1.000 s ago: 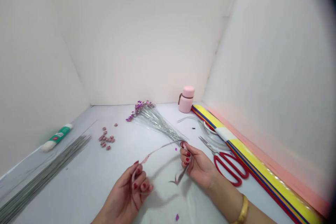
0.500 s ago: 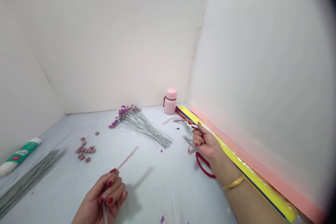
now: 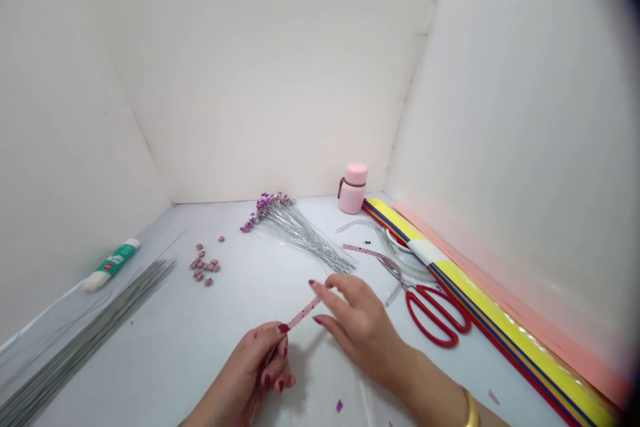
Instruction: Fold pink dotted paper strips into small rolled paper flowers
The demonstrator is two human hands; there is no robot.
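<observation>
My left hand is closed, pinching the near end of a thin pink paper strip that slants up to the right. My right hand hovers over the strip's far end with fingers stretched out, its fingertips touching or almost touching the strip. Just right of that hand lie red-handled scissors on the white tabletop. Another pink strip lies beyond them. A bundle of silver wires with purple beads rests further back.
A pink lidded jar stands in the back corner. Yellow, red and blue paper sheets run along the right wall. Small pink rolled beads lie at the left, beside loose grey wires and a green-labelled glue tube.
My right hand left the scissors area, dropped the strip it carried there, and came back to the strip in my left hand. The camera swung back left.
</observation>
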